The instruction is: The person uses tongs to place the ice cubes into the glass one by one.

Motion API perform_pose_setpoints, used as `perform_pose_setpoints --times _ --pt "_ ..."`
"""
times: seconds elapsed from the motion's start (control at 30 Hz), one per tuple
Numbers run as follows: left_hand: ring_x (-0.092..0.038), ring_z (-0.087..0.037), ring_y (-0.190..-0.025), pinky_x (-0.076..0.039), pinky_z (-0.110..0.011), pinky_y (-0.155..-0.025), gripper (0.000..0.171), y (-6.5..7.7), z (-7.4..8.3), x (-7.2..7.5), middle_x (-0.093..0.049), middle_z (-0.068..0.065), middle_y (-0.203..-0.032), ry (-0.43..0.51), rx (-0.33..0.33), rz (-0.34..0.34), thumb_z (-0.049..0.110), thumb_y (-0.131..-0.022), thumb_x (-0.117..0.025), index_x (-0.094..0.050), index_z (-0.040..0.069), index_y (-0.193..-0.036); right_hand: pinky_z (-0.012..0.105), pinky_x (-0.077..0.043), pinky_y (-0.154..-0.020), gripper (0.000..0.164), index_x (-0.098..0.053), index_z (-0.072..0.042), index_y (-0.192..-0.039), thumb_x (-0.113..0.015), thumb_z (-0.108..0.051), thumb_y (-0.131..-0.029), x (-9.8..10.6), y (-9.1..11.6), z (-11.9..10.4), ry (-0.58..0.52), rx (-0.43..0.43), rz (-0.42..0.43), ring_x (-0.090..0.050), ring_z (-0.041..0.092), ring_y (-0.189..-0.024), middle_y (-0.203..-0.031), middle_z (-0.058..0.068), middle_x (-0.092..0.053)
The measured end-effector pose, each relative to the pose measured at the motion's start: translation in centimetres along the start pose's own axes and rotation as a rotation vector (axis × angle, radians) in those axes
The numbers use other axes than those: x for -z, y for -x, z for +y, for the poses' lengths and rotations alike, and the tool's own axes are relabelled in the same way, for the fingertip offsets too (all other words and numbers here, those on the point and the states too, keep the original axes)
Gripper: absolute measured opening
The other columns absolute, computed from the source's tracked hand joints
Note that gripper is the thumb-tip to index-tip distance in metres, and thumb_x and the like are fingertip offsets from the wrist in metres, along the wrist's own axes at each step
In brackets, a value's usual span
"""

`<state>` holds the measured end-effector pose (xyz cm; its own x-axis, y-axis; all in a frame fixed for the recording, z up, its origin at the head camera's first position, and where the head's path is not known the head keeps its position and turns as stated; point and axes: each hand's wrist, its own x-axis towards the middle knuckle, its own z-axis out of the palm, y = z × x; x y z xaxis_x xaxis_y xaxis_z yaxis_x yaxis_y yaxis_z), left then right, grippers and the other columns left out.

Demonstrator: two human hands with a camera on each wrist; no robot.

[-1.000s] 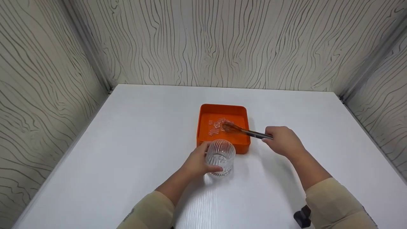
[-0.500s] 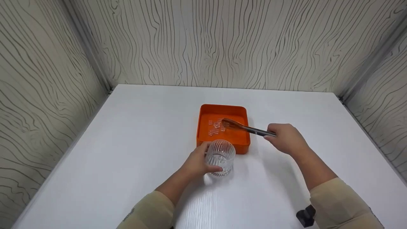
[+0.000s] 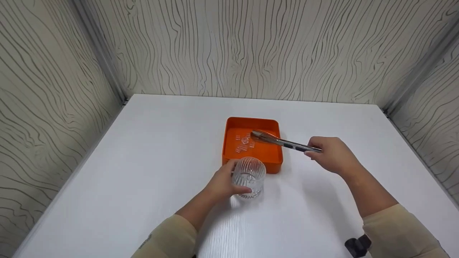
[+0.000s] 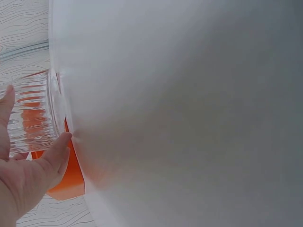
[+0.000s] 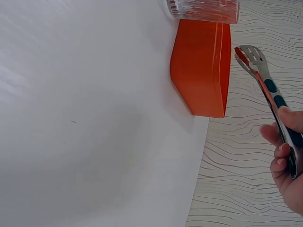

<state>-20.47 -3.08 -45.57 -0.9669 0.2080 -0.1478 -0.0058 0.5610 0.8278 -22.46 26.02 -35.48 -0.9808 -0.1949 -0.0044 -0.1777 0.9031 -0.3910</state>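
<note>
My left hand (image 3: 222, 182) holds a clear ribbed glass (image 3: 251, 173) that stands on the table just in front of an orange tray (image 3: 265, 156). In the left wrist view, the thumb and fingers of that hand wrap around the glass (image 4: 33, 113). My right hand (image 3: 331, 154) grips metal tongs (image 3: 292, 145) with dark handle inserts. The tongs' heads are over the right half of the tray; in the right wrist view the tongs (image 5: 270, 87) are above its rim. Whether anything sits between their tips, I cannot tell. Several small clear pieces (image 3: 245, 141) lie in the tray.
The white table (image 3: 161, 150) is bounded at the back by a wood-grain patterned panel (image 3: 233, 50), with similar panels at both sides. A black device (image 3: 358, 245) shows beside the right sleeve.
My right hand has moved right and slightly away from me, raising the tongs off the clear pieces. Fewer pieces show on the tray's right side. The left hand and glass stay still.
</note>
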Motion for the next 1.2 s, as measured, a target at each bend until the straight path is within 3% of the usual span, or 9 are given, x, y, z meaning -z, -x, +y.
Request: perform_pose_setpoints --times 0.47,0.6,0.8,1.2 --pt "-0.045 -0.019 -0.120 -0.039 -0.047 -0.098 0.083 0.0 0.0 -0.1 -0.049 0.009 -0.127 0.032 0.012 0.001 0.040 -0.057 -0.083 -0.040 0.035 -0.127 0.027 -0.036 -0.052 0.008 -0.060 -0.018 -0.079 -0.066 -0.016 -0.083 1.4 2.2 -0.1 -0.087 0.127 0.025 -0.045 0.015 -0.060 -0.064 -0.005 -0.056" --pt "-0.046 -0.019 -0.119 -0.040 -0.045 -0.098 0.082 0.0 -0.2 0.0 -0.050 0.009 -0.126 0.020 -0.015 -0.006 0.040 -0.058 -0.083 -0.041 0.033 -0.128 0.025 -0.037 -0.049 0.008 -0.061 -0.019 -0.079 -0.066 -0.016 -0.083 1.4 2.6 0.0 -0.099 0.159 0.024 -0.045 0.013 -0.058 -0.063 -0.006 -0.056" --pt "-0.047 -0.019 -0.117 -0.039 -0.043 -0.100 0.082 0.0 -0.3 0.2 -0.051 0.007 -0.125 0.003 -0.041 -0.014 0.039 -0.059 -0.083 -0.042 0.027 -0.128 0.024 -0.038 -0.049 0.005 -0.062 -0.018 -0.081 -0.067 -0.019 -0.083 1.1 2.9 0.2 -0.114 0.186 -0.017 -0.047 0.012 -0.059 -0.065 -0.007 -0.057" --pt "-0.046 -0.019 -0.118 -0.038 -0.046 -0.100 0.083 -0.1 -0.3 0.0 -0.051 0.007 -0.125 0.022 0.003 -0.006 0.039 -0.059 -0.083 -0.042 0.029 -0.129 0.024 -0.040 -0.051 0.008 -0.062 -0.020 -0.079 -0.068 -0.015 -0.082 0.6 3.2 0.0 -0.106 0.237 -0.088 -0.047 0.010 -0.060 -0.065 -0.007 -0.056"
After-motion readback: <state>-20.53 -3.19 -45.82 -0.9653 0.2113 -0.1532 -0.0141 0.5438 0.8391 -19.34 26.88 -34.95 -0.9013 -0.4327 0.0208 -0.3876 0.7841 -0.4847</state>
